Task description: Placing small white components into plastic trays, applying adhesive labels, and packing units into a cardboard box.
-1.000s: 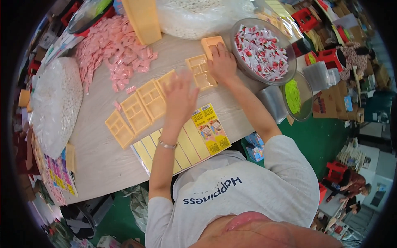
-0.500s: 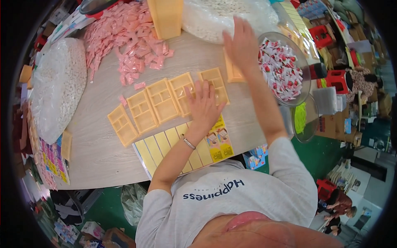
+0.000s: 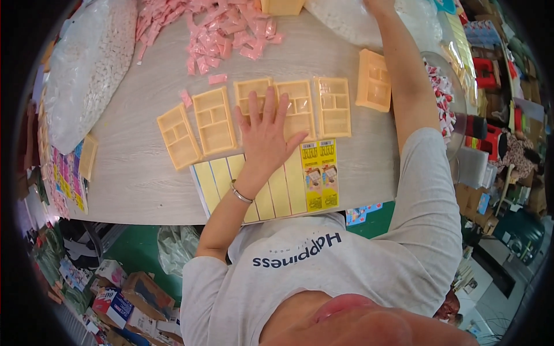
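Several pale orange compartment trays stand in a row on the table: a tilted tray (image 3: 179, 136) at the left end, others such as the upright tray (image 3: 333, 106) further right, and a separate tray (image 3: 374, 81) beside my right forearm. My left hand (image 3: 262, 135) lies with fingers spread over the two middle trays, hiding parts of both, and grips nothing. Beneath its wrist is a yellow striped sticker sheet (image 3: 288, 193). My right hand (image 3: 379, 6) reaches to the far edge, at the clear bag (image 3: 352, 26) of small white pieces; its fingers are cut off from view.
A heap of pink sachets (image 3: 222, 34) covers the far left. Another clear bag (image 3: 86, 75) of white pieces stands at the left edge. On the right is a round bowl (image 3: 457, 75) with red-and-white wrapped sachets. A taller orange container (image 3: 283, 6) stands at the back.
My right hand has reached farther away over the clear bag. My left hand has shifted left along the tray row. The view has moved, and the trays at the right stand farther apart.
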`<state>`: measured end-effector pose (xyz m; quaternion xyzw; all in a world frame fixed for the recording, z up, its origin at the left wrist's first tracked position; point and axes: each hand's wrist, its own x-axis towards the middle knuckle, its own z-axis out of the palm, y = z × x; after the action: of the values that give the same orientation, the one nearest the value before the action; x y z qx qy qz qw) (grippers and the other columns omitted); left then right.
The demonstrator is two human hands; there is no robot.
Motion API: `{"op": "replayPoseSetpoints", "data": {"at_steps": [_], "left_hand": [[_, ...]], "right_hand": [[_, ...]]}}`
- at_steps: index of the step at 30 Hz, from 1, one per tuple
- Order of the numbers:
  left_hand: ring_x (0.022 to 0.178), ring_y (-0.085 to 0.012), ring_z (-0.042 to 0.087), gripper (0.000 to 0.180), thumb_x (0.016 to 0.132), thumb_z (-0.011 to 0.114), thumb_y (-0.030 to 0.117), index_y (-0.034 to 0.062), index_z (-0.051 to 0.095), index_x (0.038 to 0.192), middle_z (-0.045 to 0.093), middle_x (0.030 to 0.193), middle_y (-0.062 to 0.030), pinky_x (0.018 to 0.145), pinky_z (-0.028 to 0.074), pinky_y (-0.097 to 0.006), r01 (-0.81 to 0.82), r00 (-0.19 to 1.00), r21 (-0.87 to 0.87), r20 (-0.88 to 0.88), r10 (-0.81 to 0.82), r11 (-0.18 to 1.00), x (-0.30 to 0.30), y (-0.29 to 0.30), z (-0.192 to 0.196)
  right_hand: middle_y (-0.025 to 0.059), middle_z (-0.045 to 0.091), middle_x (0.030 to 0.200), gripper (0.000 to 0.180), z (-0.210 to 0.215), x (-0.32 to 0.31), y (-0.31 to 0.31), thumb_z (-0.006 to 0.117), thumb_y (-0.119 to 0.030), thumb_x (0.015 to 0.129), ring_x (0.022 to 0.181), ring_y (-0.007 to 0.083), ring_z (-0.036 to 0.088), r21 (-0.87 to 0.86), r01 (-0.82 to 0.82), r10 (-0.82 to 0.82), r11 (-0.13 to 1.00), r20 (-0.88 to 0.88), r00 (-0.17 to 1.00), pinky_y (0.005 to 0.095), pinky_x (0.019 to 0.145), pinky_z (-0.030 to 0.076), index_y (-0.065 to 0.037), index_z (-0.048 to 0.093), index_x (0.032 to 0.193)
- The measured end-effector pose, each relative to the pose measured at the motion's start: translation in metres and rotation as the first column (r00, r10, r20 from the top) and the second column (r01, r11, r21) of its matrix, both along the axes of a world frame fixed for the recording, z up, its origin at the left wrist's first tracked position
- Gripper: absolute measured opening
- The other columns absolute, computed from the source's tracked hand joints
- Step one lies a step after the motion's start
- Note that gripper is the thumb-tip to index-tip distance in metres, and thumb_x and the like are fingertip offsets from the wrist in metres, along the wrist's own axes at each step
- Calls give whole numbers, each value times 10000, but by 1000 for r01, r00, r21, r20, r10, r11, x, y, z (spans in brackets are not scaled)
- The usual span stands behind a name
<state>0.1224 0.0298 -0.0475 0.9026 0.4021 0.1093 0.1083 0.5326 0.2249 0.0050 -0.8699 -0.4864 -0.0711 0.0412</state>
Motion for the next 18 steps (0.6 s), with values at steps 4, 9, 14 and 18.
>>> {"op": "replayPoseSetpoints", "data": {"at_steps": [4, 9, 14, 18], "left_hand": [[1450, -399, 242, 819, 845, 593, 654, 152, 448, 1476, 370, 1549, -109, 1136, 106, -662, 10, 999, 60, 52, -13, 998, 6, -2, -4], [1402, -363, 315, 732, 852, 615, 617, 188, 490, 1433, 435, 1484, -88, 1118, 150, -646, -32, 997, 113, 76, 24, 993, 9, 0, -12], [1394, -354, 325, 689, 854, 648, 575, 212, 501, 1421, 449, 1470, -80, 1110, 154, -640, -59, 996, 128, 71, 50, 990, 6, -5, -6], [1410, -344, 304, 705, 854, 658, 568, 184, 500, 1425, 432, 1482, -94, 1127, 113, -636, -16, 992, 162, 126, -5, 987, -2, -22, 9]], "right_hand": [[237, 681, 1082, 341, 3, 28, -16, 569, -329, 946, 1056, 391, 653, 22, 10, -10, 1000, 15, 1000, 495, 897, 517, -38, 648, 1104], [235, 699, 1027, 358, 24, 23, -35, 551, -338, 962, 1027, 402, 657, 371, 51, -58, 927, 6, 998, 487, 878, 515, -11, 672, 1040], [190, 691, 1049, 379, 78, -107, -163, 486, -307, 1019, 1001, 278, 659, 566, -102, 391, 818, -417, 821, 421, 916, 491, 24, 645, 1111], [54, 685, 977, 319, -19, -160, -267, 676, -332, 918, 774, 259, 691, 309, -507, 592, 805, -361, 720, 384, 667, 562, -180, 626, 1193]]}}
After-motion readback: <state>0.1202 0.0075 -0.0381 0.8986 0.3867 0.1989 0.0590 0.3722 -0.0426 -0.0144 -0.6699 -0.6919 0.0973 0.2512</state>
